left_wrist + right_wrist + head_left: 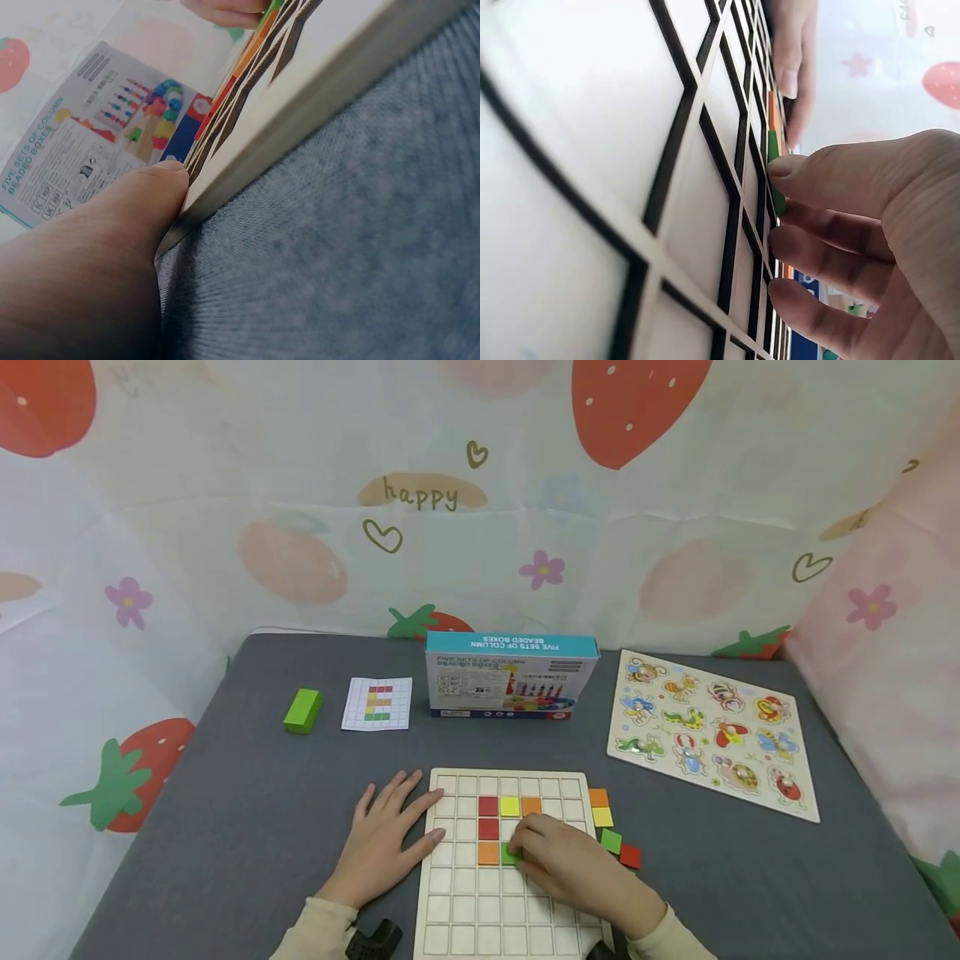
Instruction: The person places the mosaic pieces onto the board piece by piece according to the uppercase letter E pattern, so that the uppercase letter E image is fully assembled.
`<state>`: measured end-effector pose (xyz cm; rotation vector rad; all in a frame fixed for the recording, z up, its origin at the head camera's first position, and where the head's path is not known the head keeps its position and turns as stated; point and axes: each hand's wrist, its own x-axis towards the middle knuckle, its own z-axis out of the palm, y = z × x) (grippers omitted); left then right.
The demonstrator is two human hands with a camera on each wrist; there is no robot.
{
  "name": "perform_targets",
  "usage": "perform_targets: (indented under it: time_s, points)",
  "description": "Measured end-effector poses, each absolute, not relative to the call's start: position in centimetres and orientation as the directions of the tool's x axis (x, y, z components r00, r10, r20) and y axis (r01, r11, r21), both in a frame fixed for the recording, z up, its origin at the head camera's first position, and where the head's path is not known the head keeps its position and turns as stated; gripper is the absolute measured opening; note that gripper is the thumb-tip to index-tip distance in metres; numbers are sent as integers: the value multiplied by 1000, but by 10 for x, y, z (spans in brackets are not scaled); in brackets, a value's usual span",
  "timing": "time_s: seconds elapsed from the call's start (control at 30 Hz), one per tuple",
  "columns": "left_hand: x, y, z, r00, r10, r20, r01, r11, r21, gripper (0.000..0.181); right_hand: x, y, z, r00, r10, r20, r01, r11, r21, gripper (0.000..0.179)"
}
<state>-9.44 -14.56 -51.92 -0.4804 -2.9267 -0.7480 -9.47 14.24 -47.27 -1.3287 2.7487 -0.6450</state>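
Observation:
A white grid board (465, 910) lies flat at the front of the table. Tiles sit in its cells: an orange tile (488, 853), a yellow tile (509, 807) and several more in red and orange. With thumb and fingertips, my right hand (562, 864) pinches a green tile (775, 161) at the cell beside the lower orange one. The hand partly covers that tile in the head view. My left hand (386, 835) lies spread on the cloth, with its thumb (161, 184) and index fingertip at the board's left edge.
Several loose tiles, among them a red tile (630, 857), lie along the board's right side. Behind stand a cardboard box (510, 681), a pattern card (352, 703) and a green block (303, 711). An insect puzzle board (705, 747) lies at the right.

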Motion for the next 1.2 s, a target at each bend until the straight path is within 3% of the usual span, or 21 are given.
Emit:
perform_targets:
  time_s: [0.8, 0.9, 1.1, 1.2]
  points:
    - [-94, -145, -518, -950, 275, 146, 311, 836, 451, 55, -91, 140, -475, -657, -737, 161, -739, 585, -335, 8]
    - [-95, -146, -519, -950, 276, 148, 313, 836, 451, 55, -88, 143, -472, -685, -713, 152, -712, 608, -351, 9]
    - [-95, -146, -519, -949, 277, 149, 314, 832, 457, 55, -84, 175, -466, -739, -619, 266, -673, 665, -324, 18]
    - [-95, -145, -520, -950, 277, 146, 313, 832, 457, 55, -81, 200, -464, -801, -537, 267, -599, 727, -335, 22]
